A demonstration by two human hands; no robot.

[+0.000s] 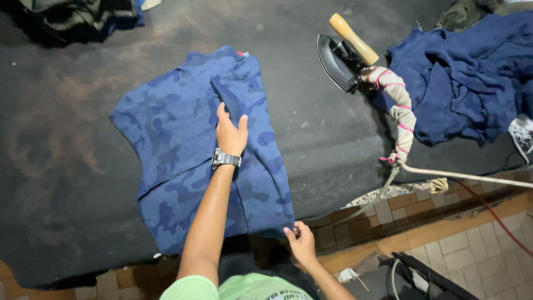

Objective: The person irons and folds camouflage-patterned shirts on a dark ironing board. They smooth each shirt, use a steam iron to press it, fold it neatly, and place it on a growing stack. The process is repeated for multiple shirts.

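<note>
A blue camouflage garment (177, 139) lies spread and partly folded on the dark padded ironing surface (66, 166). My left hand (230, 130), with a metal wristwatch (225, 159) on its wrist, rests flat on the middle of the garment beside a folded flap, fingers apart. Down at the near edge, my right hand (301, 243) pinches the garment's lower right corner.
A black iron (338, 58) with a wooden handle stands tilted at the back right, and its cloth-wrapped cord (401, 111) runs off toward the right edge. A heap of dark blue cloth (466, 78) lies at far right. More clothes (78, 16) lie top left. A tiled floor (466, 244) shows below.
</note>
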